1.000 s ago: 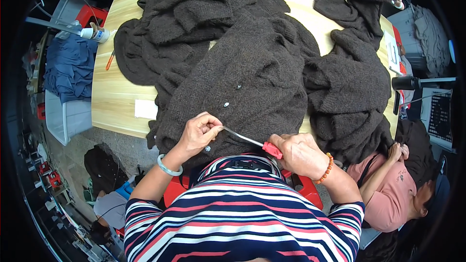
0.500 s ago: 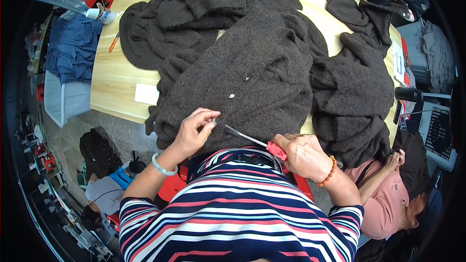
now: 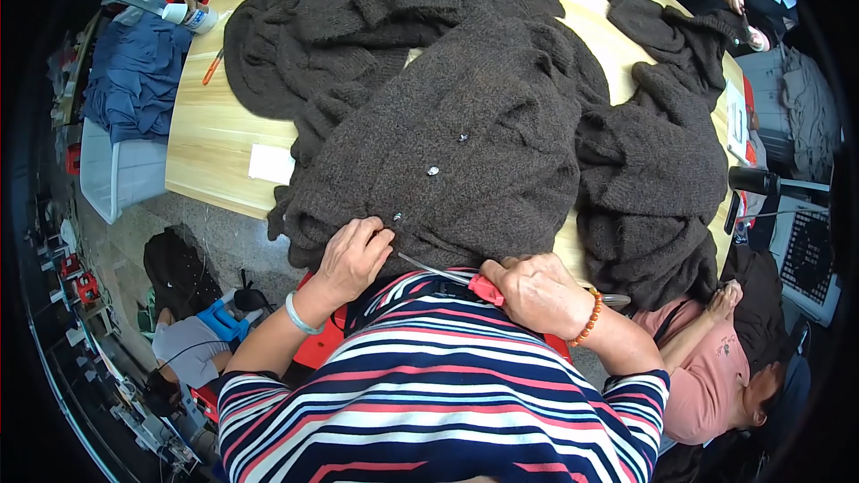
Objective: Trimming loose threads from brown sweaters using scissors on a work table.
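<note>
A dark brown knit garment (image 3: 501, 107) lies heaped over the table edge and against my lap. Three small shiny silvery pieces sit on it in a slanting row; the nearest piece (image 3: 398, 216) is just beyond my left fingertips. My left hand (image 3: 355, 255) is closed at the near part of the knit, its fingertips hidden in the fabric. Closed in my right hand (image 3: 541, 291) is a red-handled tool (image 3: 486, 290) with a long slim metal end pointing left, toward the left hand. Whether that end is one blade or two, I cannot tell.
More brown knits (image 3: 653, 152) lie at the right and far side of the wooden table (image 3: 215, 134). A white card (image 3: 271, 163) and an orange-handled tool (image 3: 213, 67) are at left. Blue cloth fills a white bin (image 3: 116, 174). A co-worker in pink (image 3: 702, 394) sits at right.
The small shiny piece that was in my left fingers now lies on the knit. My left hand has turned down onto the fabric. The red-handled tool has shifted left and nearer to me.
</note>
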### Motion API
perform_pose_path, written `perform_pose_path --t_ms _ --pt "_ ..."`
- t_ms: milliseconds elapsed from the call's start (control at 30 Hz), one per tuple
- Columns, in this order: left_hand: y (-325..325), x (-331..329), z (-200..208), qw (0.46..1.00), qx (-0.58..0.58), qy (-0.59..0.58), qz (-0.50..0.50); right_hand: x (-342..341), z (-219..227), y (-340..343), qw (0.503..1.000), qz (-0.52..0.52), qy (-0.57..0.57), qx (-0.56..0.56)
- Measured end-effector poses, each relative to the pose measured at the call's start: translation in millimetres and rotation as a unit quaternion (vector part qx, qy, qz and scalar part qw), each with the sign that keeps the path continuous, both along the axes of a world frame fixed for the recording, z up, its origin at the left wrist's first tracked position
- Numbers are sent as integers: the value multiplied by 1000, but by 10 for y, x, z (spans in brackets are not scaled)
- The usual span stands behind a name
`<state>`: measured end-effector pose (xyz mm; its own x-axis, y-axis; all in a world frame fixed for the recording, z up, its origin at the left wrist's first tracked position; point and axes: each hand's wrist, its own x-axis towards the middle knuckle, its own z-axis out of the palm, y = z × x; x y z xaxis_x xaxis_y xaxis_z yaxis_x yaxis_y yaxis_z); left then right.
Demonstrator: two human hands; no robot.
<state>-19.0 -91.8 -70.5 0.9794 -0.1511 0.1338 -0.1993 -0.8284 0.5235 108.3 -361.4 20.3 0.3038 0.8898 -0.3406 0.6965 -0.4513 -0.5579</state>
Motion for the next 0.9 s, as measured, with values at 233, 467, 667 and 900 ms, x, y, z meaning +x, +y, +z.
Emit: perform_pose_path --t_ms 233,467,667,900 --pt "54 -100 -153 996 83 -2 -23 -36 -28 51 1000 -1 3 -2" --pt "146 -48 -116 976 -167 114 77 -12 57 38 998 -4 28 -47" --pt "178 181 332 969 -146 198 30 90 124 -62 997 -73 28 -1" --pt "-215 1027 -19 993 -107 -36 46 183 156 -182 986 -156 -53 -8"
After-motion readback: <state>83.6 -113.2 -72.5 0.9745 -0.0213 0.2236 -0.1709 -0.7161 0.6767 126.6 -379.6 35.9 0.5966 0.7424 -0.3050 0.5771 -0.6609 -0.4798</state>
